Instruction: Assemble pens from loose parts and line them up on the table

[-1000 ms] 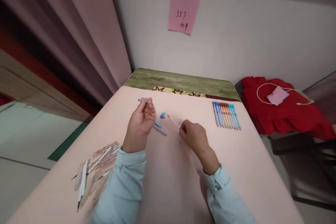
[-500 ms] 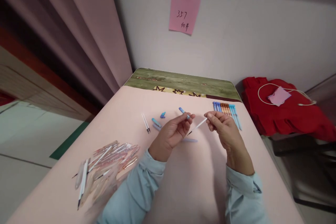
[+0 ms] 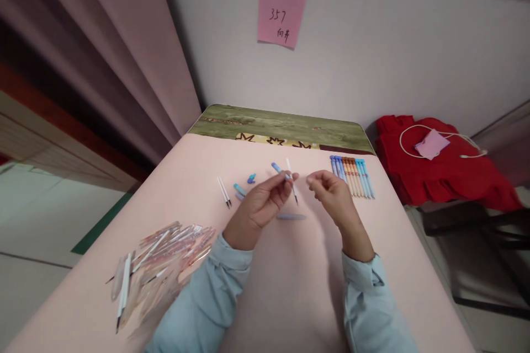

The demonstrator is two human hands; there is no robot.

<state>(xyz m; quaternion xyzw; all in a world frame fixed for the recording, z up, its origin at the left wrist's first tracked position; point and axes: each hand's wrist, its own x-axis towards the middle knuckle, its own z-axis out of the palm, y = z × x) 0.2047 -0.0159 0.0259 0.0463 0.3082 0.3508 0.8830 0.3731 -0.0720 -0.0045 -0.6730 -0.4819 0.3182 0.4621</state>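
My left hand [image 3: 259, 201] is closed, its thumb and fingers pinching a short blue pen barrel piece [image 3: 276, 167]. A white pen refill [image 3: 295, 196] with a dark tip, pointing down, also passes at these fingertips. To the right, my right hand [image 3: 333, 193] has thumb and forefinger pressed together; whatever is between them, if anything, is too small to make out. Below the fingertips a translucent bluish pen tube [image 3: 292, 217] lies on the table. Left of my left hand are blue pen parts [image 3: 239, 190], small blue pieces [image 3: 251, 178] and two white refills [image 3: 224, 193].
A heap of clear and pinkish pen tubes [image 3: 165, 256] with white refills covers the table's left front. Blue, brown and light-blue pens [image 3: 351, 176] lie in a row at the back right. Beyond the right edge, a red cloth [image 3: 393, 160] bears a cable and pink paper.
The white refill has passed from my right hand to my left fingertips and now stands steeper, tip down. My right hand has come away from it. The view has shifted slightly.
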